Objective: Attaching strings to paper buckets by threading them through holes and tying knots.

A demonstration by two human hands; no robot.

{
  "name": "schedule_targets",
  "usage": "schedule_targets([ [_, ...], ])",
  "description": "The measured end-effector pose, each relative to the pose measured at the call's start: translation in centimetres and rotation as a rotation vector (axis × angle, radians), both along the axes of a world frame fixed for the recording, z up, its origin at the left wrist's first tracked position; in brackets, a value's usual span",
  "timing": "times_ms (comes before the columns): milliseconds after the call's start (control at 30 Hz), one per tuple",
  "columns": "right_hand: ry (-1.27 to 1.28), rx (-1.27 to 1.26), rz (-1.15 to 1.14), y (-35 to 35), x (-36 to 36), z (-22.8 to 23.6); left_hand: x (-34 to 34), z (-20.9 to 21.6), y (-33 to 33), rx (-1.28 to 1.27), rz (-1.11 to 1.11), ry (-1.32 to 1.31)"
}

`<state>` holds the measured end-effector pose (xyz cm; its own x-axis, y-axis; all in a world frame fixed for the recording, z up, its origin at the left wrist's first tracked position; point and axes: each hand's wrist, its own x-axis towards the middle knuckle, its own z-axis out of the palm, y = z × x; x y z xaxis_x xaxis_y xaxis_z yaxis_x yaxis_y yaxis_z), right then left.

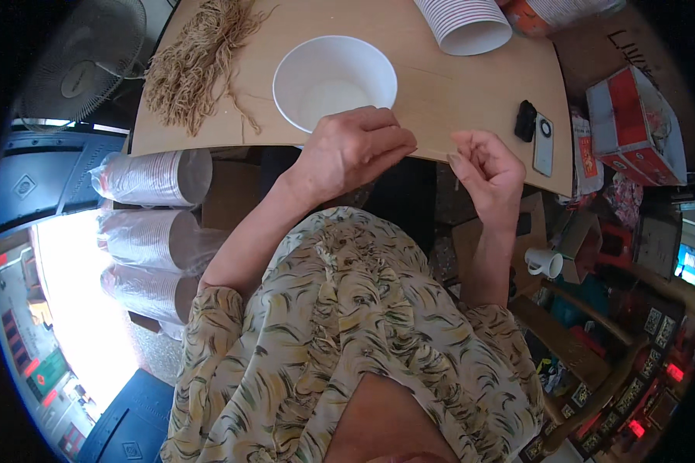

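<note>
Patterned blouse fabric (347, 332), cream with dark green leaf strokes, fills the near centre of the view; both forearms rise from it toward the tabletop (440, 100).

Left hand (353, 147): back uppermost, at the near edge of the wooden tabletop, just beside the near rim of a white paper bowl (334, 83). Its fingers are curled together with the tips pointing right; whether anything is pinched between them cannot be told.

Right hand (486, 166): raised just off the near edge of the tabletop, to the right of the left hand and a little apart from it. Fingers are bent inward toward the thumb in a loose pinch. A thin pale strand seems to hang below the fingertips, too fine to confirm.

White paper bowl: upright and open, on the tabletop's middle, interior bare and white.

Far left on the tabletop lies a loose bundle of tan fibre cords (197, 62), well apart from both hands. At the far edge, right of the bowl, a stack of ribbed white paper cups (465, 23) lies on its side. Near the right edge rest a small black object (525, 119) and a white phone (544, 144), side by side.

Below the tabletop on the left, sleeves of stacked cups in clear plastic (150, 177) lie piled. A fan (81, 65) stands at far left.
</note>
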<state>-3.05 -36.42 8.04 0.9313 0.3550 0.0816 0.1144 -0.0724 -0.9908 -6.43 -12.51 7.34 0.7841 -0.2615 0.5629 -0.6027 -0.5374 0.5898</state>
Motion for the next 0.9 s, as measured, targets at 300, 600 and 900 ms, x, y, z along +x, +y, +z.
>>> schedule_targets([
  [300,-0.098,0.026,0.076,-3.4,0.0,-0.3,0.1,-1.8,0.8,0.1,0.124,-0.151],
  [600,0.093,0.829,0.252,-6.1,-0.2,-0.7,-0.4,-3.2,-0.1,-0.05,0.364,0.169],
  [900,0.157,0.898,0.148,-5.7,1.0,-0.9,-1.5,-0.4,7.8,0.527,0.37,0.165],
])
